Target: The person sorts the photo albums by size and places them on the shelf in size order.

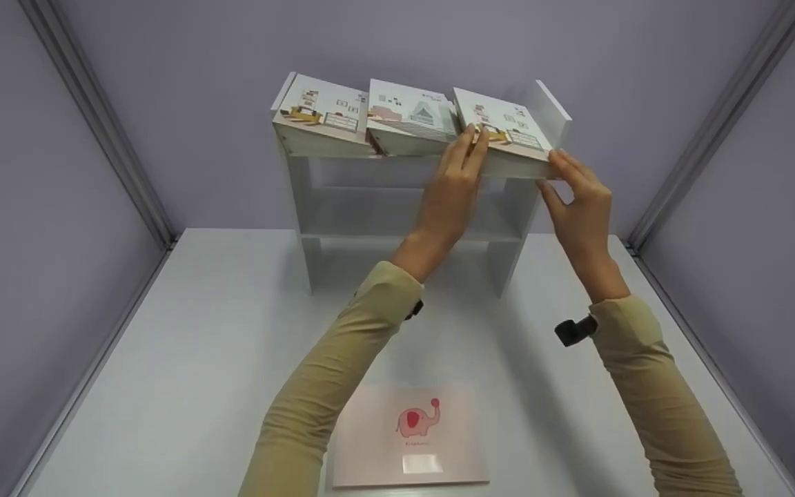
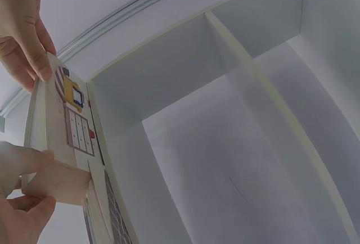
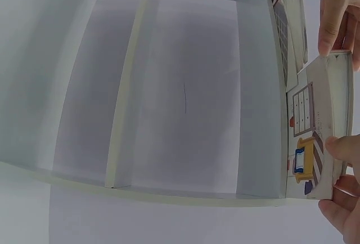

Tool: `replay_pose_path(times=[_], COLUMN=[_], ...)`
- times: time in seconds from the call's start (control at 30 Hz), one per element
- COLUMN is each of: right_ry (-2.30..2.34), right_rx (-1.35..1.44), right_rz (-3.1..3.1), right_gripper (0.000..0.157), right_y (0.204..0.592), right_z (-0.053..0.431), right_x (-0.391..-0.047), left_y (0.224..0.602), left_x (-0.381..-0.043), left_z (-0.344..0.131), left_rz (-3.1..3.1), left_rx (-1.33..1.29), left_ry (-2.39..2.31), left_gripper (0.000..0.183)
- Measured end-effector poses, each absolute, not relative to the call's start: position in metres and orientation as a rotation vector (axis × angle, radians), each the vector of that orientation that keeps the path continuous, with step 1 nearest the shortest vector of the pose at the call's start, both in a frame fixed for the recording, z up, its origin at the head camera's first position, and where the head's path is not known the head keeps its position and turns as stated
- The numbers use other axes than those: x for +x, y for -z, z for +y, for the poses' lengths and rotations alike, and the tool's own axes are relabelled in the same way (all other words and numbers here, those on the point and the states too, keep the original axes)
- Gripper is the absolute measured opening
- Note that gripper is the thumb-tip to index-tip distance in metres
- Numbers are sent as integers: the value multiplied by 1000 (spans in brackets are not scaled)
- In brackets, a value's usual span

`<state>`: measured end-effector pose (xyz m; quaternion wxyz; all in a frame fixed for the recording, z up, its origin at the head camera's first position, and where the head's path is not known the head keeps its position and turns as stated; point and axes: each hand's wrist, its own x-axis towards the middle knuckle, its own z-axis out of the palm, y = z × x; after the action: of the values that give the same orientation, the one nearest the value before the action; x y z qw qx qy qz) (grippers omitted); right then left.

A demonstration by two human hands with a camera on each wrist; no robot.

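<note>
A white printed box (image 1: pixel 504 121) with drawn furniture on its lid lies tilted at the right end of the shelf's top board. My left hand (image 1: pixel 449 190) pinches its near left corner, with fingers over the lid, as the left wrist view shows closely. At the near right corner my right hand (image 1: pixel 584 207) grips the box, fingers on top and thumb below. Two similar boxes lie in a row to the left: a middle box (image 1: pixel 411 110) with a tent drawing and a left box (image 1: pixel 325 110). The held box touches or overlaps the middle one's edge.
The white shelf unit (image 1: pixel 411 207) stands against the back wall, with a raised side panel (image 1: pixel 551 110) right of the boxes. On the white table (image 1: pixel 218 359) lies a pink flat item (image 1: pixel 370 462) with an elephant picture. Grey walls (image 1: pixel 38 228) enclose both sides.
</note>
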<state>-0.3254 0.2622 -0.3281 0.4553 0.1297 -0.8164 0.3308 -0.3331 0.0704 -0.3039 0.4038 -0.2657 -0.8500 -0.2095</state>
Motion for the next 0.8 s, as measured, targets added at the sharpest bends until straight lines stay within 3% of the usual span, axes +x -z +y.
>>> replay_pose_path(times=[0.8], right_ry=[-771], right_rx=[323], right_rz=[-2123], right_gripper=[43], right_y=[320], right_z=[263], right_x=[-335], left_y=[297], left_x=[-346], left_z=[70], left_rz=[-2207], left_rx=[-649], left_ry=[471], left_gripper=[47])
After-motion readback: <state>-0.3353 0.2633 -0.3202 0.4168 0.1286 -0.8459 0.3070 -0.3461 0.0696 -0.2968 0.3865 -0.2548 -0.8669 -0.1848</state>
